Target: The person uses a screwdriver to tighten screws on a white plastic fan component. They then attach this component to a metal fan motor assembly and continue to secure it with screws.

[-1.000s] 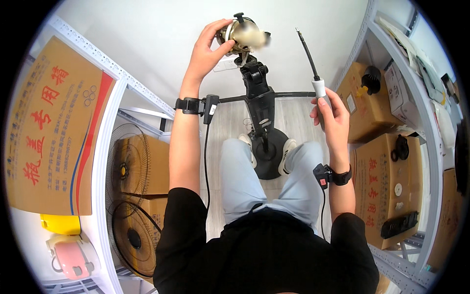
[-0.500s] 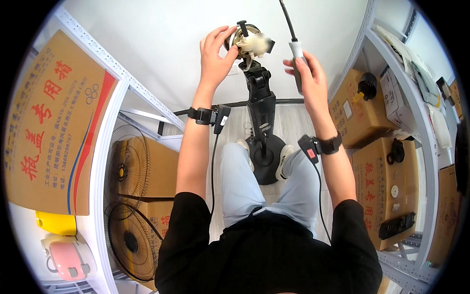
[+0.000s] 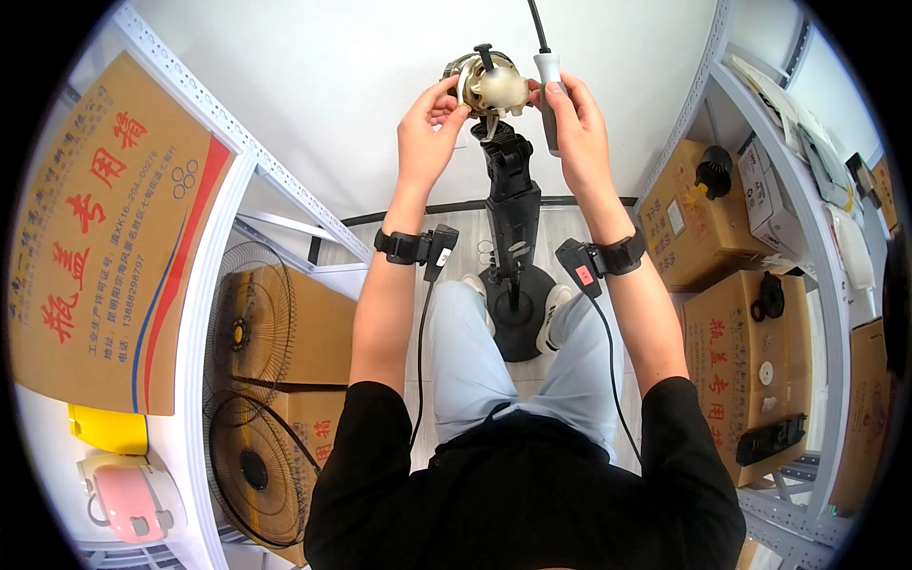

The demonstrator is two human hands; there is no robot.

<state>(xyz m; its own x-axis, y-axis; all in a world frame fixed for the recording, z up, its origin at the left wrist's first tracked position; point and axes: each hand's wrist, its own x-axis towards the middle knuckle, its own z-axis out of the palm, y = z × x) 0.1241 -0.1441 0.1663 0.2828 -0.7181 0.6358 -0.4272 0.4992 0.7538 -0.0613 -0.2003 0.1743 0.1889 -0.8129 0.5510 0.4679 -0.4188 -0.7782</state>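
Observation:
A stand fan's bare motor head (image 3: 502,87), cream-coloured with a black knob on a stem, tops a black fan stand (image 3: 513,214) between my legs. At the motor's left side my left hand (image 3: 432,128) is closed, thumb and fingers pinching its pale edge. My right hand (image 3: 578,123) wraps round the grey handle of a screwdriver (image 3: 548,66), whose dark shaft points up and away. An outstretched finger of that hand reaches the motor's right side; whether it touches is hard to tell.
Two wire fan guards (image 3: 249,313) lean against cardboard boxes (image 3: 313,332) on the left. On the right, boxes (image 3: 698,351) carry a small black fan part (image 3: 771,294), a white disc (image 3: 766,372) and a black housing (image 3: 771,439). Metal shelves (image 3: 275,185) flank both sides.
My right hand has moved left with the screwdriver, up close to the motor. The left fingers have shifted on the motor's left side, and the motor appears slightly further right.

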